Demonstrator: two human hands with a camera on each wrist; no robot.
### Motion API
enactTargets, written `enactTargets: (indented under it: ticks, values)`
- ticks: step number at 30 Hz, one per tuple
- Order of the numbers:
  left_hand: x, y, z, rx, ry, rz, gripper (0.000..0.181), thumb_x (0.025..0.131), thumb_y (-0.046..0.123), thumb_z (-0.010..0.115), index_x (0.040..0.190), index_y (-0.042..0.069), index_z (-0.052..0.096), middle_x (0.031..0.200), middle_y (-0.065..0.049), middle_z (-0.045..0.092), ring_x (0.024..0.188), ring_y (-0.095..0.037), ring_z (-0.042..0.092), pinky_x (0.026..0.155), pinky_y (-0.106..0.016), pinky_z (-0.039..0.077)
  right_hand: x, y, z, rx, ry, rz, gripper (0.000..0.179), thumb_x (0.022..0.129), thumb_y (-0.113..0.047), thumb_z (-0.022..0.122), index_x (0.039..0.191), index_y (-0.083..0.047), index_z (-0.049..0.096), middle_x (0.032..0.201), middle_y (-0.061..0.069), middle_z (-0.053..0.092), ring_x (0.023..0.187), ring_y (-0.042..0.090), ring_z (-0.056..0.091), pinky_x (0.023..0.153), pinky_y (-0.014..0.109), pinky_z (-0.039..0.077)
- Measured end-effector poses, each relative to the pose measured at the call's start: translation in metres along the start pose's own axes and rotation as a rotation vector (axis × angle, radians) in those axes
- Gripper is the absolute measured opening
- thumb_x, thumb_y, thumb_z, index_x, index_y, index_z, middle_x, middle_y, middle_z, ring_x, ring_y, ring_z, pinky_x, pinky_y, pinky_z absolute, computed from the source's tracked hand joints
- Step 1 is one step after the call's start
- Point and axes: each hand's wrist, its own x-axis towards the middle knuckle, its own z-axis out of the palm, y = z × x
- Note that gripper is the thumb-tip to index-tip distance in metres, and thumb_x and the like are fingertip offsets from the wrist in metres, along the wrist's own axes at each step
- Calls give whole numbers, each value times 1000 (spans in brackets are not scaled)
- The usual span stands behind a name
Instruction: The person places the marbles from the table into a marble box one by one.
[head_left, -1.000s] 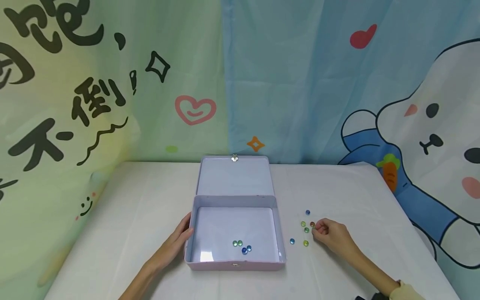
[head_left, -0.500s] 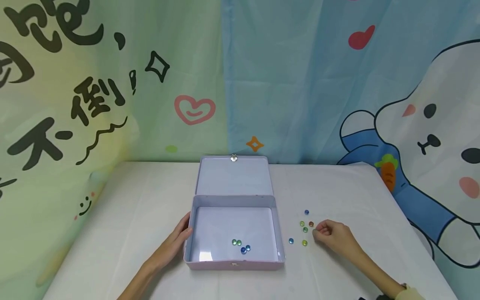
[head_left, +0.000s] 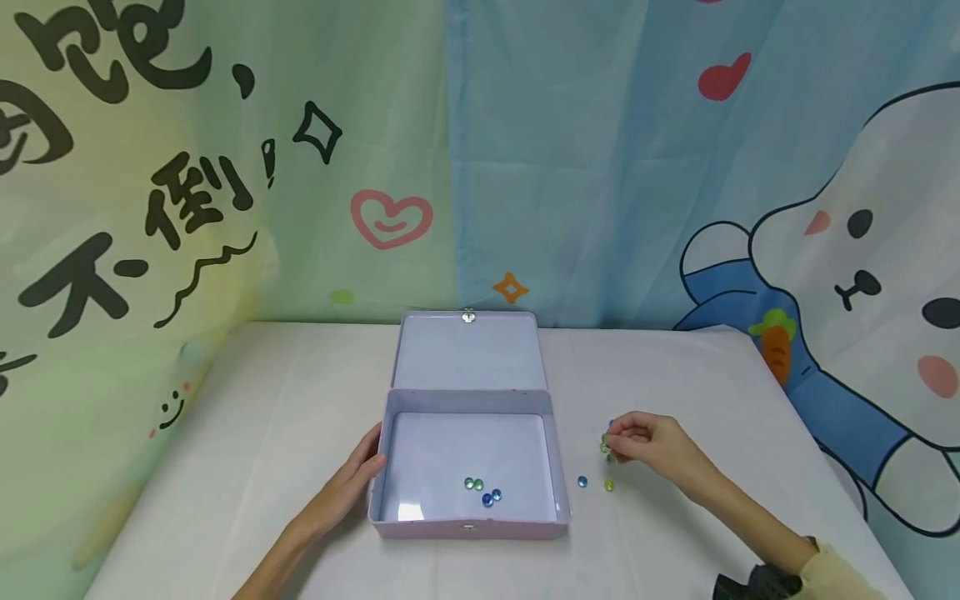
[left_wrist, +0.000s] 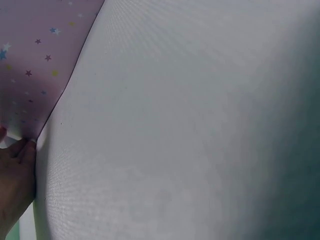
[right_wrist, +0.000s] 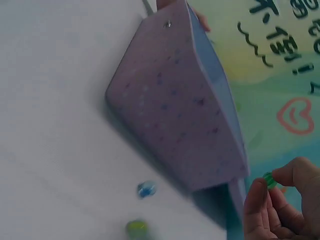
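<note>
A lilac tin box (head_left: pixel 471 531) lies with its lid (head_left: pixel 470 350) thrown back; star prints cover its pink outside (left_wrist: pixel 45 55). My left hand (head_left: pixel 343 492) holds the box's left wall, thumb at the rim. Inside are two green marbles (head_left: pixel 473 483) and two blue marbles (head_left: pixel 491 497). To the right of the box, my right hand (head_left: pixel 660 450) pinches a green marble (right_wrist: pixel 270 180) between thumb and fingers. Below its fingertips in the head view are a yellow-green marble (head_left: pixel 603 447) and a green marble (head_left: pixel 611 458); a blue marble (head_left: pixel 611 423) peeks out behind.
Nearer the box's right side lie a blue marble (head_left: pixel 582 482) and a yellow-green marble (head_left: pixel 609 486). A white cloth (head_left: pixel 300 383) covers the table. Right behind it hangs a printed curtain (head_left: pixel 570 167). A dark object (head_left: pixel 757 583) sits by the right sleeve.
My right hand has lifted and moved left over the loose marbles, a green marble showing at its fingertips. It now hides the reddish-brown marble's place. My left hand and the box stay put.
</note>
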Motion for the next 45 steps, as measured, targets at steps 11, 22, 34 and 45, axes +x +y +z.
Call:
enactTargets:
  ticks: [11,22,34,45]
  values:
    - [1,2,0,3,-11,15,61,104,40,34,157,23,9,164,-11,11,151,-32,11,120,-57,11,10,-58,18,-103,-156,-144,24,90,-23,68,101,-3,65,86,6,68,76,17,64,68,22,54]
    - [-1,2,-1,2,5,21,60,104,40,35,157,23,12,164,-12,12,151,-34,13,119,-59,11,36,-86,57,-112,-283,-288,16,89,-19,69,96,-5,66,82,4,68,71,14,64,68,21,55]
    - [-1,-2,-1,-1,-2,17,61,104,40,34,157,22,10,164,-11,13,151,-33,14,119,-58,14,68,-109,104,-193,-383,-382,10,86,-14,70,90,-5,67,77,3,68,66,5,59,62,17,52]
    - [0,0,1,14,-16,39,62,105,39,33,157,18,9,164,-15,12,150,-37,15,118,-59,16,94,-114,154,-363,-452,-427,6,84,-11,71,82,-7,67,71,-4,60,65,4,51,60,14,44]
